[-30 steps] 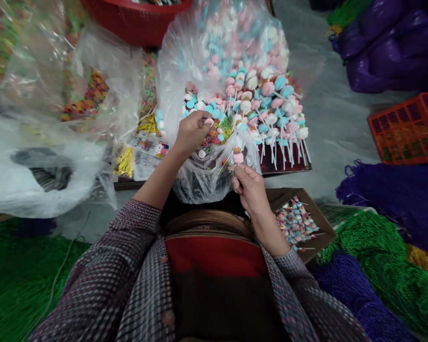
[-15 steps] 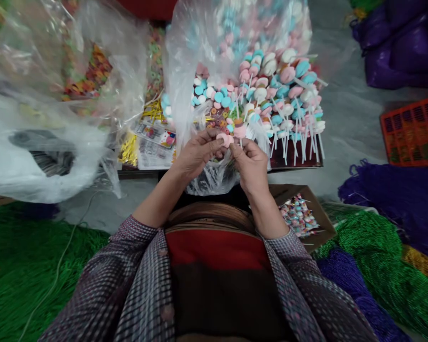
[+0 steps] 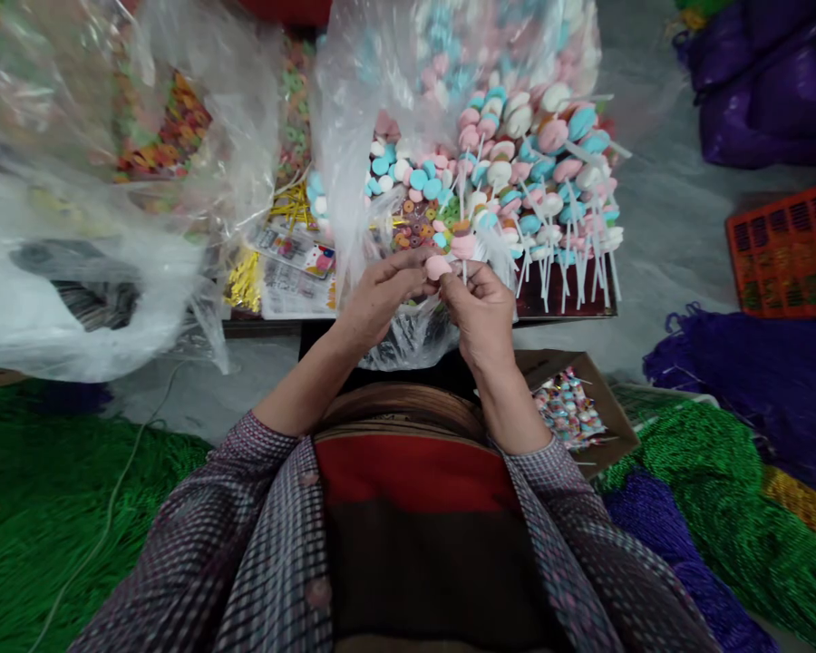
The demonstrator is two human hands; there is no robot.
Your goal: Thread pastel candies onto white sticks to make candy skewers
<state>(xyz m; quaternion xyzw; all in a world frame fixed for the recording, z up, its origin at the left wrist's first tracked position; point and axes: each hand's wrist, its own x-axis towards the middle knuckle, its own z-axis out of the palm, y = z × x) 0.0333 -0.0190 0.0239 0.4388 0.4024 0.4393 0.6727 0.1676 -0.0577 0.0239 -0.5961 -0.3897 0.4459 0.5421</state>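
Observation:
Above the bag's front edge, my left hand [image 3: 393, 295] and my right hand [image 3: 480, 304] meet, fingers closed. Between their fingertips is a round pink marshmallow [image 3: 438, 268], pinched by my left hand and touched by my right thumb. My right hand also grips the white stick of a marshmallow skewer [image 3: 462, 246], which carries a pink piece with an orange-brown piece above it. Just beyond my fingers lie gummy rings [image 3: 414, 227] and loose blue, white and pink marshmallows [image 3: 425, 181] in a clear plastic bag [image 3: 344, 163].
Many finished-looking skewers [image 3: 564, 195] are piled at the table's right, sticks hanging over its edge. Gold twist ties [image 3: 246, 281] and printed packets [image 3: 296, 254] lie to the left. A carton [image 3: 616, 426] of wrapped sweets sits below right, near an orange crate [image 3: 789, 245].
The pink marshmallow between my fingers has turned to show its round face and shifted slightly right. The skewer in my right hand has also shifted slightly right in view.

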